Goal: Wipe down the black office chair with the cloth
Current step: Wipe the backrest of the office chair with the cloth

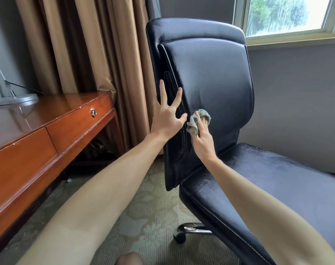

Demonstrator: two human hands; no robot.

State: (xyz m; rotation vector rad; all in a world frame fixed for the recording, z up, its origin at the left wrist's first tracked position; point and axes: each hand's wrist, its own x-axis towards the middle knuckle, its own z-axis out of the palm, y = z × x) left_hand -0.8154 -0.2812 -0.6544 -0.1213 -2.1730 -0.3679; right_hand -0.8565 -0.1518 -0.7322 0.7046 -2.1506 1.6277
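Observation:
The black office chair (216, 73) stands in the middle, its padded backrest facing me and its seat stretching to the lower right. My right hand (204, 138) presses a small grey-green cloth (198, 119) flat against the lower left part of the backrest, the cloth bunched under and above its fingers. My left hand (166, 113) has its fingers spread wide and rests on the backrest's left side edge, just left of the cloth.
A brown wooden desk (54, 123) with drawers runs along the left, with a lamp base (17, 99) on it. Tan curtains (90, 44) hang behind. A window (289, 16) is at the upper right. Patterned carpet (143, 217) and the chair's chrome leg (191, 228) lie below.

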